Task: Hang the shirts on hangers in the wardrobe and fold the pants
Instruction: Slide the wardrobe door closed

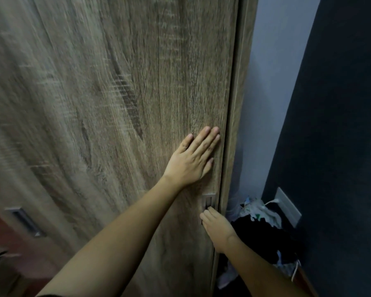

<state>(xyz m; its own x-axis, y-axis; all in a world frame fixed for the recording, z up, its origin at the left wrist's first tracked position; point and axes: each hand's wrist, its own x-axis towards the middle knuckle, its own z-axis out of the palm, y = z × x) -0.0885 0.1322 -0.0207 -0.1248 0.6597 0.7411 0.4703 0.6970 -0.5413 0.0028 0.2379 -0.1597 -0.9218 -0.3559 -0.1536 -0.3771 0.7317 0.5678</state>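
A wood-grain wardrobe door (pixel 116 103) fills most of the head view and stands closed against the wardrobe's side panel (pixel 237 114). My left hand (pixel 193 159) presses flat on the door near its right edge, fingers straight. Just below it, my right hand (pixel 217 230) reaches to the recessed metal handle (pixel 209 199), with its fingertips hooked at the lower part of the recess. A heap of dark and light clothes (pixel 259 224) lies on the floor to the right of the wardrobe. No hangers show.
A second recessed handle (pixel 25 220) sits on another door panel at the lower left. A dark wall (pixel 341 125) closes in on the right, with a grey socket plate (pixel 287 206) and a white cable above the clothes. The gap beside the wardrobe is narrow.
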